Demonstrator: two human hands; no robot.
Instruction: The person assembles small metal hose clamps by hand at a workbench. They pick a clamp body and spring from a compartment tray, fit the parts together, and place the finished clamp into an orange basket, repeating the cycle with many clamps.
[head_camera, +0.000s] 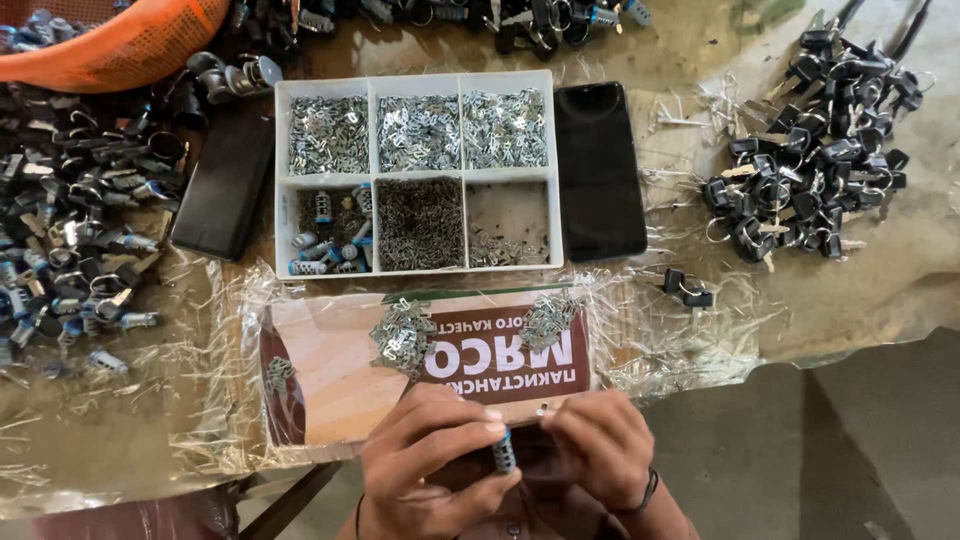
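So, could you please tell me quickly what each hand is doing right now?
Left hand: closed, holding a small lock cylinder.
Right hand: fingers pinched at the cylinder's top; its contents cannot be told.

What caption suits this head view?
Both hands, left hand and right hand, hold a small blue-banded metal cylinder below a white six-compartment tray.

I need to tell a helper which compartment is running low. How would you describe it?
Find the white divided tray between two black phones. Look at its near row, right end, beside the phone. That compartment shows mostly bare floor, while the other five are well filled.

Both hands (432, 455) (600, 445) close together, fingers (470, 425) curled.
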